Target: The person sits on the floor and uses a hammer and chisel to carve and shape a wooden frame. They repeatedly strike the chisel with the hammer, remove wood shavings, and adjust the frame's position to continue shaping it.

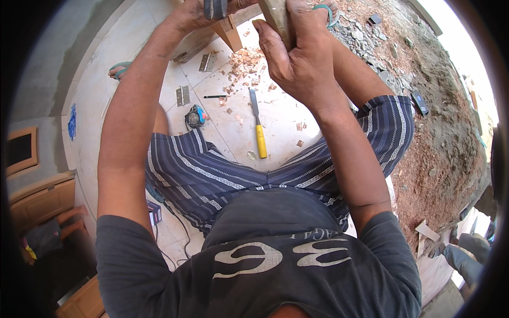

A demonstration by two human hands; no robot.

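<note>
At the top edge, my right hand (310,61) is closed around a brownish-grey block (277,21), probably wood, its thumb reaching up along the side. My left hand (193,13) is beside a dark grey curved thing (216,8); the frame cuts off most of its fingers, so its grip is hidden. Beneath it stands a reddish-brown wooden piece (229,34). Between my legs a chisel (257,124) with a yellow handle lies on the tiles, blade pointing away. Left of it are a dark pencil (216,96), a blue-and-black tape measure (195,116) and two metal hinges (183,96).
Wood shavings (246,63) litter the pale tiled floor (175,119). To the right lies rubble and sawdust-covered earth (435,175), with a dark phone-like object (419,102). A black cord (185,233) runs beside my left hip. People are at far left (45,238) and right (466,254).
</note>
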